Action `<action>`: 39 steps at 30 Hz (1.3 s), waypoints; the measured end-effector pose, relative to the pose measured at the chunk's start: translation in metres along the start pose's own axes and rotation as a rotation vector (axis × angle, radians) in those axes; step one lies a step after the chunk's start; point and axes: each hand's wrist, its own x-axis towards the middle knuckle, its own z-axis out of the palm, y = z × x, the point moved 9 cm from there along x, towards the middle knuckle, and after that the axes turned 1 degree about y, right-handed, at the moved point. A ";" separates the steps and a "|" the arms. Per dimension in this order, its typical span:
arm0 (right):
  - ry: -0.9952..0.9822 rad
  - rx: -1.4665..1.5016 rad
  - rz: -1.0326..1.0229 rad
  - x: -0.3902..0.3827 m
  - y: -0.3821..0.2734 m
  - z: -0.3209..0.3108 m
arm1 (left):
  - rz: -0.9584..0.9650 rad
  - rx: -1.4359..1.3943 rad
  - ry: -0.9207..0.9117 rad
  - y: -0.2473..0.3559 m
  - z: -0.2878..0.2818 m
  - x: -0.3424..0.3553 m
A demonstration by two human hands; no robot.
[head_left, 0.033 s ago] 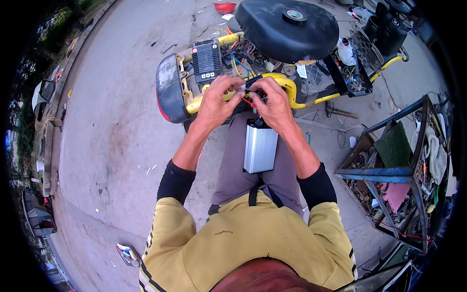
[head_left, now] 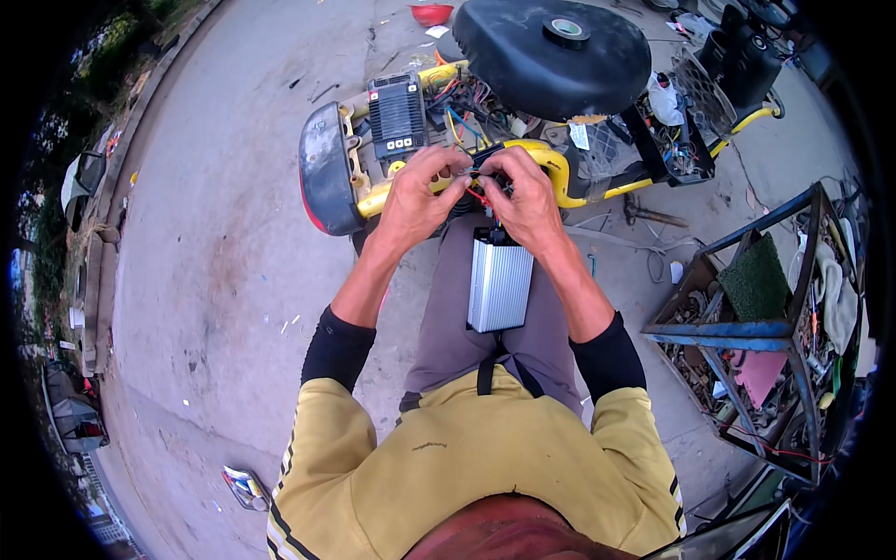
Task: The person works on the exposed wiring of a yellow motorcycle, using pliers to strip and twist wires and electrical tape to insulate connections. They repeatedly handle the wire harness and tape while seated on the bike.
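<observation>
1. The left hand (head_left: 418,196) and the right hand (head_left: 525,198) meet in front of the body, fingertips almost touching, thumbs beneath.
2. Both are closed in a fingertip pinch on thin wires (head_left: 482,197); which strand each one grips is too small and too covered to tell. A red length shows just below the pinch.
3. The wires sit in the narrow gap between the two sets of fingertips, about equally near to each; the gap runs left to right.
4. Back toward the body from the hands, a silver finned box (head_left: 501,285) lies on the thighs between the forearms. Its long axis runs from the waist forward, its far end leaning slightly right, with leads and a dark connector at that end. The right hand and wrist are nearer to it; neither hand touches it.
5. Beyond the hands stands a yellow frame (head_left: 551,168), carrying a black finned box (head_left: 397,114) ahead of the left hand and a large black moulded cover (head_left: 551,70) ahead of the right.
6. Further right, a hammer (head_left: 658,217) lies on the ground, near a blue-edged metal rack (head_left: 719,332).
</observation>
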 end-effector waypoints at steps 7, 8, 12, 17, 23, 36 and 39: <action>-0.029 0.213 0.147 -0.002 0.017 0.011 | -0.479 -0.502 -0.081 -0.056 0.015 -0.009; -0.014 0.257 0.198 -0.004 0.024 0.013 | -0.510 -0.497 -0.109 -0.058 0.015 -0.009; 0.059 0.371 0.360 -0.014 0.042 0.022 | -0.381 -0.251 -0.116 -0.041 0.018 -0.017; 0.053 0.220 0.313 -0.009 0.034 0.022 | -0.086 0.152 -0.006 0.006 -0.009 -0.007; -0.007 0.110 0.249 -0.003 0.018 0.021 | 0.256 0.295 0.022 0.038 -0.011 0.002; 0.069 0.313 0.538 -0.004 0.040 0.025 | -0.355 -0.106 0.145 -0.034 -0.027 0.005; 0.111 0.252 0.527 -0.003 0.041 0.026 | -0.260 -0.003 0.129 -0.023 -0.021 0.017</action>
